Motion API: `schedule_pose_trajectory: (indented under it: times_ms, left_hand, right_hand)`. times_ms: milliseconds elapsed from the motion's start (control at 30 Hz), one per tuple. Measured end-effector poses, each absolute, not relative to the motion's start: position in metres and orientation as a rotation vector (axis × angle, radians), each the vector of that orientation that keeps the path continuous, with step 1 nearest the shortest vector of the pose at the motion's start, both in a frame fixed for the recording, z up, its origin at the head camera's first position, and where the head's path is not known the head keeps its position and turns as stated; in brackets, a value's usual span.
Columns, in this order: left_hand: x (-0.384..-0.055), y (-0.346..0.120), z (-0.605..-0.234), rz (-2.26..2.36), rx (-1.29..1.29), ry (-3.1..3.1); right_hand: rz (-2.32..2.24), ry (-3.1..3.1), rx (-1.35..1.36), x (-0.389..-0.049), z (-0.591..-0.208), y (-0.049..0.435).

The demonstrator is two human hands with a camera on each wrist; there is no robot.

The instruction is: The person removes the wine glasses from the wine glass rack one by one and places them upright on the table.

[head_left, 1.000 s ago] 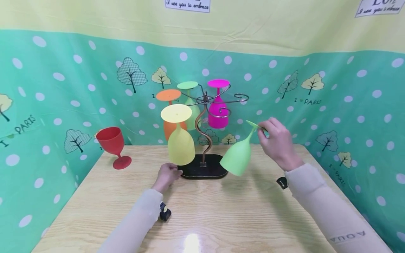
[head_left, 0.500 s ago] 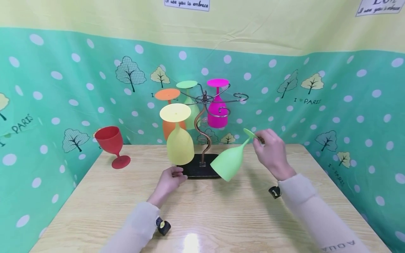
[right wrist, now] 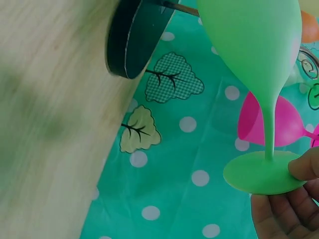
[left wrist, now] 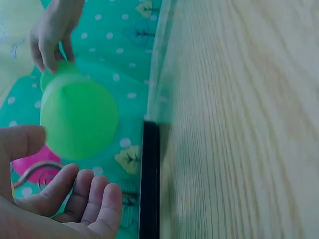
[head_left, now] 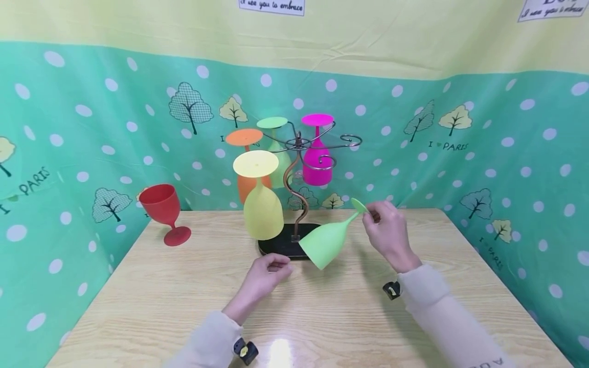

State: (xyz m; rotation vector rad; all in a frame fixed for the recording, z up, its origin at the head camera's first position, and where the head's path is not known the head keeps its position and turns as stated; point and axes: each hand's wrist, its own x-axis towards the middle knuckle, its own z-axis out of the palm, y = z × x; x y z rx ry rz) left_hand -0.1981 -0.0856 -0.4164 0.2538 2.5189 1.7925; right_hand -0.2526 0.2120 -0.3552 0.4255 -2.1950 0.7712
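Observation:
My right hand [head_left: 388, 232] pinches the foot of a light green plastic goblet [head_left: 326, 243] between thumb and fingers. The goblet tilts bowl-down to the left, in front of the black stand base [head_left: 278, 248]. The right wrist view shows the thumb on the goblet's round foot [right wrist: 259, 172]. My left hand [head_left: 262, 281] is near the base's front edge, its fingers loosely bent with nothing between them, as the left wrist view of the hand [left wrist: 75, 204] also shows. On the metal goblet rack [head_left: 299, 144], yellow [head_left: 263, 212], orange [head_left: 245, 137], green [head_left: 272, 122] and magenta [head_left: 317, 163] goblets hang upside down.
A red goblet [head_left: 162, 207] stands upright at the table's back left. The wooden table [head_left: 349, 317] is bordered by a patterned cloth backdrop [head_left: 497, 153]. Curled rack arms [head_left: 350, 140] on the right and front carry no goblet.
My right hand has moved left and down with the green goblet, which tilts further toward horizontal. The left hand has come off the base's left end and moved right and toward me.

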Motion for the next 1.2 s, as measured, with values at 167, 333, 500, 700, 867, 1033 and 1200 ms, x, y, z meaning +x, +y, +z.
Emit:
schedule_pose_trajectory:
  times_ms: [167,333,500,700,867,1033,1200]
  left_hand:
    - [-0.193,-0.079,-0.417,1.747,0.323,2.553]
    - [-0.191,-0.076,-0.420,1.745,0.360,2.556]
    - [-0.189,-0.074,-0.422,1.776,0.374,2.518]
    - [-0.186,-0.071,-0.425,1.854,0.393,2.477]
    - [-0.184,-0.069,-0.424,1.903,0.396,2.464]
    - [-0.182,-0.067,-0.422,1.949,0.342,2.436]
    - [-0.178,-0.067,-0.421,2.007,0.307,2.415]
  right_hand:
    - [0.814,-2.200,0.401,-0.250,-0.364,0.208]
    - [0.853,-2.203,0.376,-0.247,-0.371,0.204]
    - [0.899,-2.245,0.344,-0.242,-0.377,0.200]
    - [0.901,-2.269,0.326,-0.236,-0.385,0.195]
    - [0.930,-2.299,0.307,-0.232,-0.393,0.192]
    - [0.963,-2.338,0.282,-0.229,-0.397,0.190]
    - [0.977,-2.385,0.256,-0.227,-0.400,0.187]
